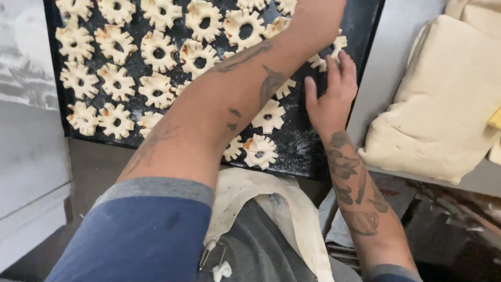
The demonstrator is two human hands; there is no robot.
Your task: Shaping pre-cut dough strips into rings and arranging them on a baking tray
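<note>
**Hands over a tray of cut dough pieces**

The dough pieces are flat, pale, round shapes with notched edges and a hole in the middle, like small gears. They lie in rows on a dark baking tray that is dusted with flour. One piece lies at the right edge of the tray, partly hidden, just at the tips of the right hand.

The right hand rests on the tray near that edge, palm down. Its fingers are spread a little apart and point away from the person, and they touch or almost touch the piece at the edge; they are not closed on anything. That piece lies straight ahead of the fingertips, toward the far side of the tray. It is round, so it has no long axis.

The left arm crosses over the tray diagonally, from the lower left to the upper right. The left hand itself is beyond the top edge of the view, so I cannot tell how its fingers stand. The right hand is clearly the nearer one to the edge piece.

To the right of the tray lies a cream cushion-like cloth bundle. Below, the person wears a pale apron.
</note>
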